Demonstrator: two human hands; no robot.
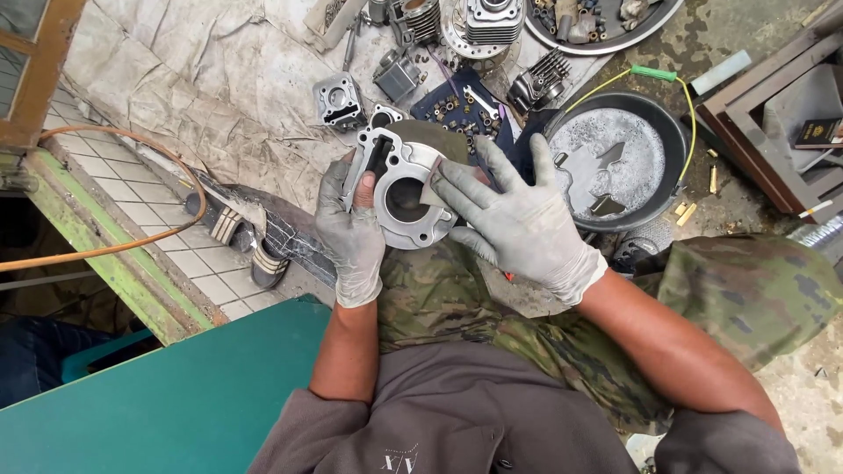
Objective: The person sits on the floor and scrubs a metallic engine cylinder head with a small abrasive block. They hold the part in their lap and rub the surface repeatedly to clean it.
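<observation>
Spreading across the upper left, a crumpled grey tarp (202, 79) on the floor, strewn with engine parts; a teal board (176, 395) filling the lower left corner; camouflage trousers (492, 307) over the knees at centre; a round black basin (615, 162) of grey, cloudy liquid to the right, just beside the right hand; a curved orange hose (132, 241) over the tiled ledge at left; a striped sandal (263, 259) below the tarp's edge; held above the lap at centre, between both gloved hands, a grey aluminium engine cylinder block (399, 189), bore facing up; left hand (351, 233) in a dirty grey glove wrapped around the block's left side, thumb on top, fingers closed in a grip on it; right hand (518, 215) in a matching glove with fingers spread flat, fingertips pressing a small piece of sandpaper (435, 184) against the block's top face by the bore; further up on the tarp, a finned cylinder (492, 22) and a smaller square cylinder part (338, 101), well apart from the hands.
</observation>
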